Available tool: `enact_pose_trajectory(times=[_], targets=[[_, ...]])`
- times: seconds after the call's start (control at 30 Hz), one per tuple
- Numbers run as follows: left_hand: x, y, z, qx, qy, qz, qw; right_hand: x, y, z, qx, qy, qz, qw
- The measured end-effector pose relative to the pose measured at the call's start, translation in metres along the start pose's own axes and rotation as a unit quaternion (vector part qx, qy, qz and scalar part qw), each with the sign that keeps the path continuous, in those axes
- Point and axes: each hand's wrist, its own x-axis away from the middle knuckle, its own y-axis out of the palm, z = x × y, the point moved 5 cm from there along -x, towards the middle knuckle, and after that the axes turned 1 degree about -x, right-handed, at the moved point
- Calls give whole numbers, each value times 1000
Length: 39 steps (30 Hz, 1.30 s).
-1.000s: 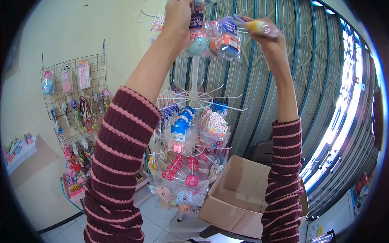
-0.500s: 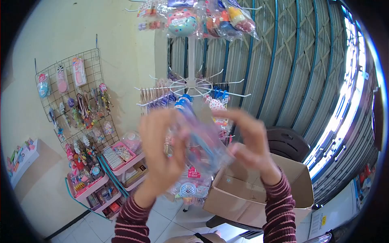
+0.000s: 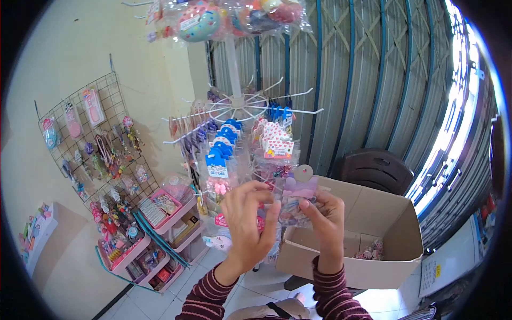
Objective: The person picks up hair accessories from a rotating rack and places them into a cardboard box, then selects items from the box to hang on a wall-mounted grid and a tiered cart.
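Note:
Pinched between the thumb and fingers of my right hand (image 3: 328, 221) is a small clear plastic packet with a purple header card (image 3: 298, 188). The card has a round tab with a hole on top, and small pieces show through the plastic below. My left hand (image 3: 246, 224) is just left of the packet, its thumb and fingers apart and holding nothing. Behind it, a white rotating display rack (image 3: 232, 69) carries packets with blue cards (image 3: 218, 152) and packets with heart-patterned cards (image 3: 278, 144).
An open cardboard box (image 3: 330, 269) stands at the right, with a small pinkish bundle (image 3: 370, 249) inside. Behind it is a dark plastic chair (image 3: 376, 165). On the left are a wire grid (image 3: 114, 96) of hanging accessories and pink tiered trays (image 3: 130, 253). Prongs stick out from the rack.
My hands have come lower, and the left one is off the plastic packaging both handled. The purple-card packet now shows sharply in my right hand. A bundle is now visible in the box.

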Motion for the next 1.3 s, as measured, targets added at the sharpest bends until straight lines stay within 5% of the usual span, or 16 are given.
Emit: enact_pose_trajectory(times=[0.2, 0.27, 0.47, 0.8, 0.9, 1.0, 1.07, 1.1, 1.17, 1.3], targets=[[-11, -22, -22, -59, -21, 147, 987, 15, -16, 22, -76, -4, 122, 990], [-13, -26, -28, -104, -14, 138, 985, 23, -25, 23, -69, -44, 204, 975], [-12, -22, -42, 37, -32, 112, 992, 35, -36, 33, -25, -79, 292, 953], [-18, -28, -63, 19, -56, 88, 994, 56, -62, 39, -37, -161, 397, 903], [-26, -40, -88, 127, -80, 145, 978, 60, -65, 30, 26, -194, 404, 894], [-37, -62, -132, 181, -132, 212, 951, 66, -74, 30, 8, -194, 407, 892], [-46, -71, -160, 267, -288, 223, 892, 68, -78, 32, -64, -191, 401, 894], [-46, -74, -164, 266, -288, 223, 892, 68, -77, 32, -65, -191, 401, 894], [-51, -91, -146, 1, -92, 261, 961, 65, -71, 32, -77, -190, 390, 898], [-39, -75, -96, -91, -4, 255, 963, 60, -60, 36, 11, -147, 389, 909]])
